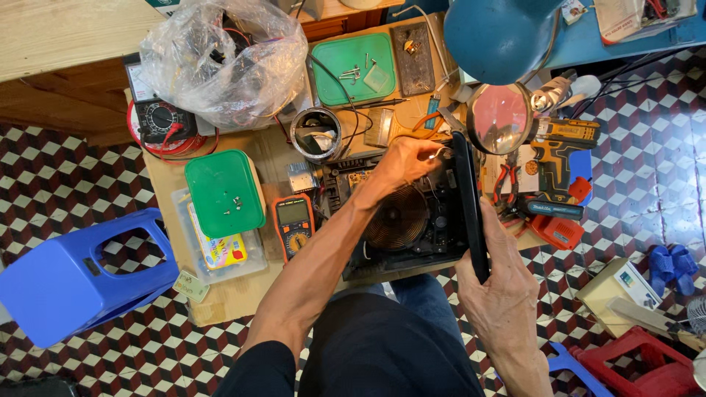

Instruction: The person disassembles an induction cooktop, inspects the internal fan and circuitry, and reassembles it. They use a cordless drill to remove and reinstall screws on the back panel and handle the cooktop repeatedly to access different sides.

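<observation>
Left hand (403, 163) reaches in over the opened induction cooker (401, 220) at table centre, fingers curled and pinched on a small part at the cooker's far right corner; what the part is, too small to tell. Right hand (500, 287) closed around the lower end of the black top panel (468, 202), which stands on edge along the cooker's right side, thumb on the panel's edge. Copper coil (397, 218) exposed inside the base, just below the left wrist.

Packages and labels: clear plastic bag (224, 62) stuffed with wires, top left of the table (235, 294). Green lid (224, 192) with a few screws sits on a clear box, a bright yellow-pink printed pack (220, 251) showing through beneath it. Green tray (353, 68) with screws at the far edge. Orange multimeter (293, 224) just left of the cooker, analog meter (158, 117) beside the bag. Yellow-black cordless drill (555, 158) to the right, under a magnifier lamp (500, 117). Small white carton (621, 287) with a blue label on the tiled floor, right. Blue stool (73, 276) left.
</observation>
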